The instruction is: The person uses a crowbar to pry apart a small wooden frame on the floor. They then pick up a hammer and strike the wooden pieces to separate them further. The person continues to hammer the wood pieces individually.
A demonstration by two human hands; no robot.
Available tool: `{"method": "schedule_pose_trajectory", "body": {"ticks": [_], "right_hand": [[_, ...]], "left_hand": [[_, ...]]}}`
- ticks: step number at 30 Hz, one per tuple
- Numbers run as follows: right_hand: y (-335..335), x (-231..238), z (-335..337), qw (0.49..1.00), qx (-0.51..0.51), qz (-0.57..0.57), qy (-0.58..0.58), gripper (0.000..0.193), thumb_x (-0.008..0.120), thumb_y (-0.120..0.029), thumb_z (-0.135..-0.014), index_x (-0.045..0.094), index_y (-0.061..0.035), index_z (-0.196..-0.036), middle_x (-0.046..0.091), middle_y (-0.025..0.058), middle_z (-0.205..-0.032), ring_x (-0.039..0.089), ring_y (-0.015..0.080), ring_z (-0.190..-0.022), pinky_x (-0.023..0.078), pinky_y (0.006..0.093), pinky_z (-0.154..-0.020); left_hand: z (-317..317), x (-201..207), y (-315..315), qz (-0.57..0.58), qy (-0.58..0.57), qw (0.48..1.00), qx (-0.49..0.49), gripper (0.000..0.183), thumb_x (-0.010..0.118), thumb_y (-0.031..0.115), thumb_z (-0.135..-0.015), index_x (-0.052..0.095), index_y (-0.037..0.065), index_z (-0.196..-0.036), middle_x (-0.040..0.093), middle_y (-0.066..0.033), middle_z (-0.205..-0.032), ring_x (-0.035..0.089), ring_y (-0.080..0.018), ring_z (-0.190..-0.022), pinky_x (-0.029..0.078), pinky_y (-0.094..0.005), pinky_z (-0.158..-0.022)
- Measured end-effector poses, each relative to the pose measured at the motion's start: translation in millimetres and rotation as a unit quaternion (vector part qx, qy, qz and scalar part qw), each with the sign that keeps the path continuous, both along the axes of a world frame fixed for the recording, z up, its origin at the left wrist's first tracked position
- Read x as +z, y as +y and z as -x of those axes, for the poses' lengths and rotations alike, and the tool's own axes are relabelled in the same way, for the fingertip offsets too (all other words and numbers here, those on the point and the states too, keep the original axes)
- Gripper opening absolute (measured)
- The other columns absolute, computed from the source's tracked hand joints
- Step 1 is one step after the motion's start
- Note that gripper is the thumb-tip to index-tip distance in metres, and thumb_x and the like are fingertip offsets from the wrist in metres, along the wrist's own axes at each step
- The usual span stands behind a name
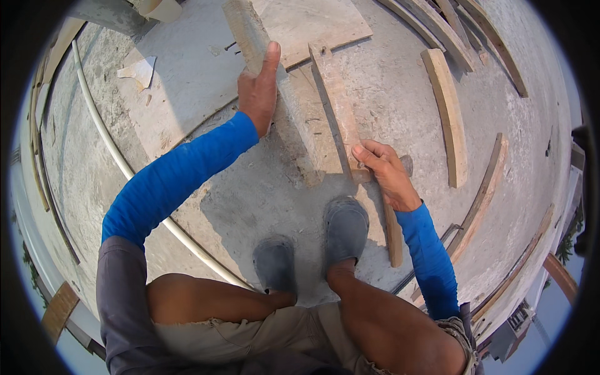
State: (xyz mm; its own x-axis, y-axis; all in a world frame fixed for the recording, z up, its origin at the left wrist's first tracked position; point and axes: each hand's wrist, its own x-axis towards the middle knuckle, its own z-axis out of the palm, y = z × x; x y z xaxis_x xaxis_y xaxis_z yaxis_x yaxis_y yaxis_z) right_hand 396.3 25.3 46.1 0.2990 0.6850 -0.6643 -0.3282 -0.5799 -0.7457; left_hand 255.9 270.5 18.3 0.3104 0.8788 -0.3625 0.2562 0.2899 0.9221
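Note:
My left hand [257, 94] is closed round a rough, cement-stained wooden plank [294, 131], its thumb pointing away from me. Nails [231, 46] stick out from the plank's left side near the far end. On the right, my right hand [390, 172] is closed round a hammer close to its head; the wooden handle [392, 234] hangs toward me and part of the grey head [407, 165] shows beside the fingers. The right thumb lies at the near end of a second, narrower plank [334, 94]. Whether it presses on that plank I cannot tell.
Loose wooden pieces [447, 119] lie on the concrete floor [400, 94] to the right and far right. A flat board [181, 94] with a broken white scrap [139, 71] is at the far left. A pale pipe [103, 119] curves along the left. My grey shoes [345, 228] stand close by.

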Motion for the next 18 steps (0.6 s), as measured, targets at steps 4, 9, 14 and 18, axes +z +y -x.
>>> {"method": "schedule_pose_trajectory", "body": {"ticks": [4,9,14,18], "right_hand": [[-12.3,-17.9,21.8,0.999,-0.005,0.033,0.038,0.049,0.07,-0.042,-0.104,0.074,0.0012,-0.126,0.07,0.0025,-0.099,0.058,0.0106,-0.088,0.047,0.029,-0.078],[-23.7,-27.5,19.1,0.998,0.017,0.016,-0.067,0.052,0.07,-0.04,-0.104,0.071,0.0025,-0.133,0.069,0.0022,-0.098,0.058,0.0112,-0.088,0.047,0.0293,-0.076],[-22.6,-22.8,19.7,0.978,0.067,0.041,-0.194,0.052,0.069,-0.036,-0.101,0.069,0.0026,-0.136,0.07,0.0072,-0.096,0.062,0.018,-0.088,0.051,0.0342,-0.078],[-16.9,-22.0,16.2,0.945,0.117,0.003,-0.304,0.049,0.068,-0.033,-0.1,0.069,-0.0015,-0.137,0.072,0.0146,-0.098,0.065,0.0257,-0.089,0.053,0.0395,-0.083]], "left_hand": [[-24.8,-3.2,-13.4,-0.035,-0.066,0.996,-0.054,0.083,0.063,0.072,-0.098,0.067,-0.007,-0.125,0.071,-0.015,-0.111,0.065,-0.0212,-0.105,0.052,-0.0348,-0.095],[-34.6,-7.1,-14.8,-0.064,-0.068,0.992,-0.089,0.074,0.064,0.068,-0.101,0.068,-0.003,-0.123,0.071,-0.011,-0.11,0.065,-0.0194,-0.104,0.051,-0.0341,-0.096],[-40.2,-11.5,-11.4,-0.13,-0.082,0.983,-0.098,0.078,0.065,0.071,-0.098,0.068,-0.003,-0.12,0.072,-0.0108,-0.105,0.066,-0.0191,-0.1,0.054,-0.0349,-0.091],[-42.0,-16.4,-9.1,-0.153,-0.047,0.982,-0.098,0.082,0.066,0.074,-0.096,0.068,-0.004,-0.12,0.072,-0.0116,-0.101,0.067,-0.0204,-0.093,0.056,-0.0372,-0.086]]}}
